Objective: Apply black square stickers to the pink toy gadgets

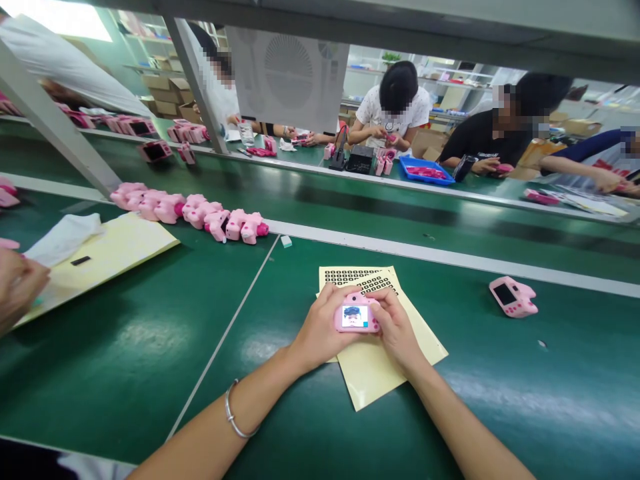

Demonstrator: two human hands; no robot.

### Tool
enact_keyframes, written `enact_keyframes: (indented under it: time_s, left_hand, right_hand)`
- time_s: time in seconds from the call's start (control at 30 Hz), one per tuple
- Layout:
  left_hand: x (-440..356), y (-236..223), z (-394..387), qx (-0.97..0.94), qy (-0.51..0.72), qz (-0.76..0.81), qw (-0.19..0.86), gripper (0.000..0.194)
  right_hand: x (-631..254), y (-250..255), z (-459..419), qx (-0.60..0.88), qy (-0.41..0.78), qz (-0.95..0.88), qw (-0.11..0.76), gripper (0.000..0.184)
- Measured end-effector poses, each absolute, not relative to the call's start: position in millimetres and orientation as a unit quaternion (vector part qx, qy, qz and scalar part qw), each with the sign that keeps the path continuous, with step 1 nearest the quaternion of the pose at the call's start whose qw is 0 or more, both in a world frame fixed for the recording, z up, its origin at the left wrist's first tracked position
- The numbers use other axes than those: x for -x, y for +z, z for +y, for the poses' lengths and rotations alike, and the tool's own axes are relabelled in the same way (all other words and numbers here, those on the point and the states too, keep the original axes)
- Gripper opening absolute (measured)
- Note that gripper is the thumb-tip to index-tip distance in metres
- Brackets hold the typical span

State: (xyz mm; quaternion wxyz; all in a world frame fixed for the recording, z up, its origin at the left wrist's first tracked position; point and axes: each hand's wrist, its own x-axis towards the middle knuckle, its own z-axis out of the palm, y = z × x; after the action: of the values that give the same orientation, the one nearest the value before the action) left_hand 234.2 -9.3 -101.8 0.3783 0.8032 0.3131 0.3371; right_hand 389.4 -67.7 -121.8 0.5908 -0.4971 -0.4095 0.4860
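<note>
A small pink toy camera (345, 326) is held between both hands, its lit screen facing me with a picture on it. My left hand (324, 327) grips its left side, and a bracelet circles that wrist. At the right side my right hand (399, 328) is closed on the camera, thumb near the buttons. Beneath the hands lie yellow sticker sheets (373, 380) printed with rows of small black squares. Another pink toy camera (515, 298) with a dark screen rests on the green table to the right.
Several pink cameras (197, 212) stand in a row along the white strip (400, 250). A co-worker's hand (20, 283) is at the left edge, beside a yellow sheet (135, 247) and white cloth (67, 240). Across the bench, people handle pink parts near a blue tray (427, 179).
</note>
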Motion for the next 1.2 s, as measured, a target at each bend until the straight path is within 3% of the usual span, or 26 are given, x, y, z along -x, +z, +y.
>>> enact_keyframes:
  time_s: [0.9, 1.2]
  left_hand:
    - [-234.7, -101.3, -10.6, -0.798, 0.336, 0.335, 0.372, 0.068]
    - [-236.9, -94.5, -6.0, -0.755, 0.331, 0.294, 0.483, 0.068]
  right_hand:
    - [-390.5, -116.2, -68.9, 0.522, 0.443, -0.437, 0.584, 0.033]
    - [-390.3, -119.6, -69.5, 0.528, 0.43, -0.441, 0.585, 0.034]
